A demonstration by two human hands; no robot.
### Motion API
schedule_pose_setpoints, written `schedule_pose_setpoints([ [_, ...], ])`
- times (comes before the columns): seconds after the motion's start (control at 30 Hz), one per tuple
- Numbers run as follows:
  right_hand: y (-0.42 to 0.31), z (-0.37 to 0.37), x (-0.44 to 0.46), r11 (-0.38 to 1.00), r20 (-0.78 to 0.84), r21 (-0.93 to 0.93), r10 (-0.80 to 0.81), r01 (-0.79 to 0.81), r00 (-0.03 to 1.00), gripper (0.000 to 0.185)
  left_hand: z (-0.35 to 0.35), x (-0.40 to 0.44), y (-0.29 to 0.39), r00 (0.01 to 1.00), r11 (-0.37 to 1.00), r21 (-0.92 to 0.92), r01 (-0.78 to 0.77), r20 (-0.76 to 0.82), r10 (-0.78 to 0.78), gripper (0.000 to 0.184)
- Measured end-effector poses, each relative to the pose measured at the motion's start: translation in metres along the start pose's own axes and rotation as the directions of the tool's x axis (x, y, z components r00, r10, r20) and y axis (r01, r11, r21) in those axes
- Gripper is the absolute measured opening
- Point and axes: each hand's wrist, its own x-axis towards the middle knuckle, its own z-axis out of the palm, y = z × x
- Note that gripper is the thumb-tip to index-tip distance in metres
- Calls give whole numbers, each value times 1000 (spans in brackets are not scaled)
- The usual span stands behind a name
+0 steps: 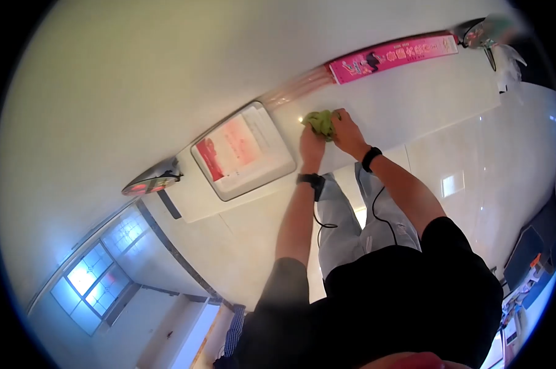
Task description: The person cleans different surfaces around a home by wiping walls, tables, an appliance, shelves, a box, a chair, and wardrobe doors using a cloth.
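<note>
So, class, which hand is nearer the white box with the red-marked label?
Left. The left hand is just right of the white box, a gap between them; the right hand is farther right, on the green cloth.

Shows green cloth, pink box far right, red-and-white label left, black shirt, pale grey-blue trousers.

You're indoors in an ordinary room, home or small office, can't tell which. You've got a plain pale wall beyond your hands, long white table under them, glossy tiled floor on the near side of your right hand, paned window well off to the left of your left hand, blurred clutter far right of both
</note>
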Motion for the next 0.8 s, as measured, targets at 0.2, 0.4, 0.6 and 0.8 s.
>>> schedule_pose_setpoints([
  [0.2,75,42,-66,993,60,-119,-3,11,998,46,100,-60,-53,992,994,66,85,-96,-79,42],
  [0.4,52,84,-42,986,43,126,-118,111,992,38,59,-40,-63,955,952,136,273,-159,-251,42],
  [0.6,67,68,19,999,-34,3,-32,33,999,37,50,37,-43,984,974,226,27,-176,13,27],
  [0.8,118,12,12,996,-60,-58,67,-71,996,62,112,55,-11,999,974,226,-18,-29,25,33],
])
